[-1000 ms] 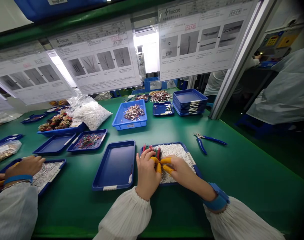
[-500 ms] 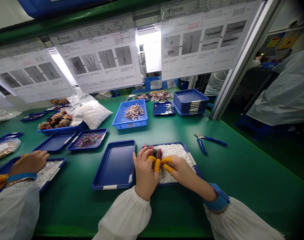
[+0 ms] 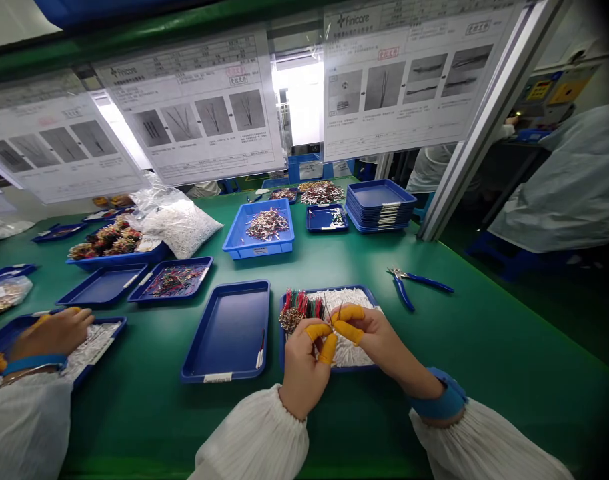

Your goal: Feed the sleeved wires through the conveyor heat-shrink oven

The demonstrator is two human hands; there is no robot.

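Note:
My left hand (image 3: 304, 370) and my right hand (image 3: 379, 343) wear yellow finger cots and meet above a blue tray (image 3: 334, 289) heaped with small white pieces (image 3: 351, 353). Their fingertips pinch together near thin dark wires, though the held part is too fine to see clearly. A bundle of red and green wires (image 3: 297, 307) with metal terminals lies at the tray's left end, just beyond my left fingers. My hands hide the tray's near middle.
A blue tray (image 3: 224, 330) holding a thin wire lies to the left. Blue-handled pliers (image 3: 401, 283) rest to the right. Further trays, a plastic bag of white pieces (image 3: 177, 227) and a tray stack (image 3: 379, 207) stand beyond. A co-worker's hand (image 3: 54, 333) works at the left.
My hands have moved off the wire bundle, rightward over the white pieces. The bundle now lies separately at the tray's left end, with its metal terminals showing.

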